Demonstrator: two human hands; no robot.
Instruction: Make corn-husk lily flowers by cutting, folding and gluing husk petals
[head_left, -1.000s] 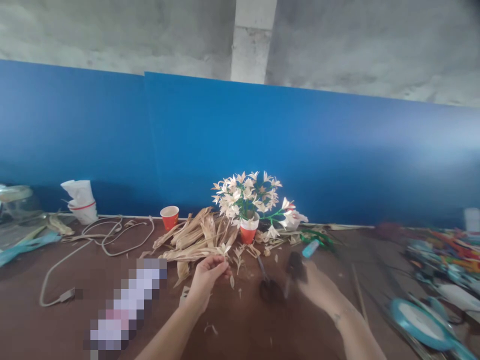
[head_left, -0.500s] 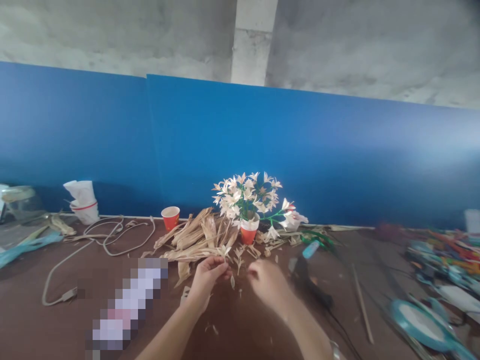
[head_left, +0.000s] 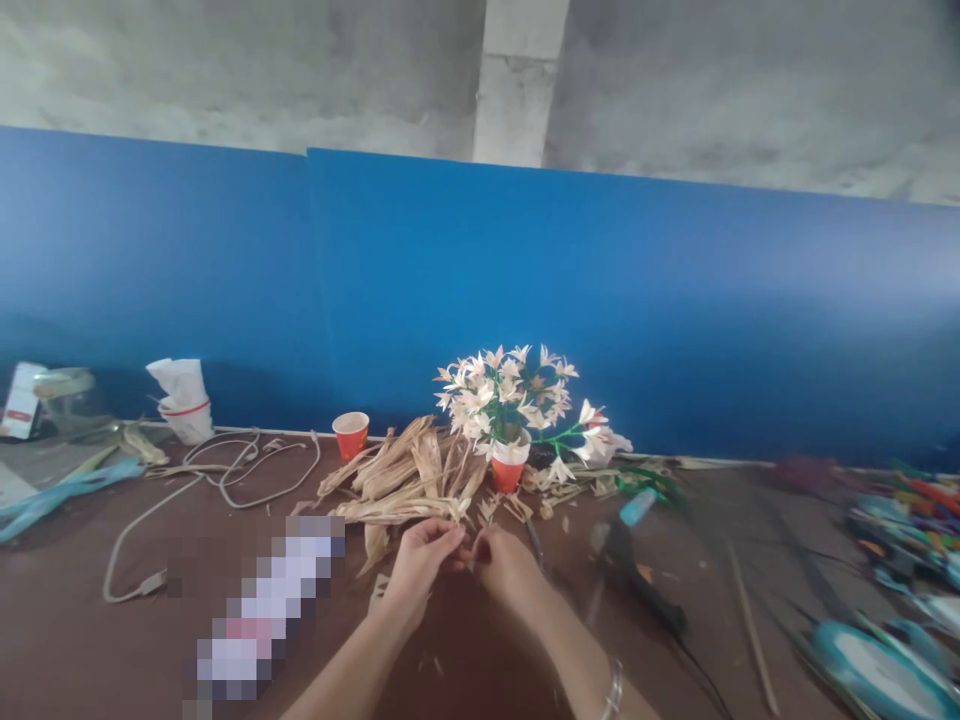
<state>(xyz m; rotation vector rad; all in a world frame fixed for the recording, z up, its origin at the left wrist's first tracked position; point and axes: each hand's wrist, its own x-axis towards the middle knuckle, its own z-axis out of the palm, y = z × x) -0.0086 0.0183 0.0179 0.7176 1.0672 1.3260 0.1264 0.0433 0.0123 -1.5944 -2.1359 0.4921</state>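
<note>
My left hand pinches a small cream flower made of husk-like petals, which stands up above the thumb and fingertips. Close against it, my right hand has its fingers curled together at the flower's underside; what they grip is hidden. Behind both hands lies a pile of dried corn husks. A bunch of similar cream flowers on green stems stands in a red and white paper cup. Loose petal pieces and a thin metal tool lie just past my right hand.
A black corded tool, perhaps a glue gun, and a thin stick lie to the right, near a teal ribbon roll. On the left are a white cable, an empty red paper cup and a blurred-out oblong item.
My right hand has moved left and inward, from apart to meeting my left fingertips beneath the flower. The view has shifted slightly left, and the metal tool now shows beside my right hand.
</note>
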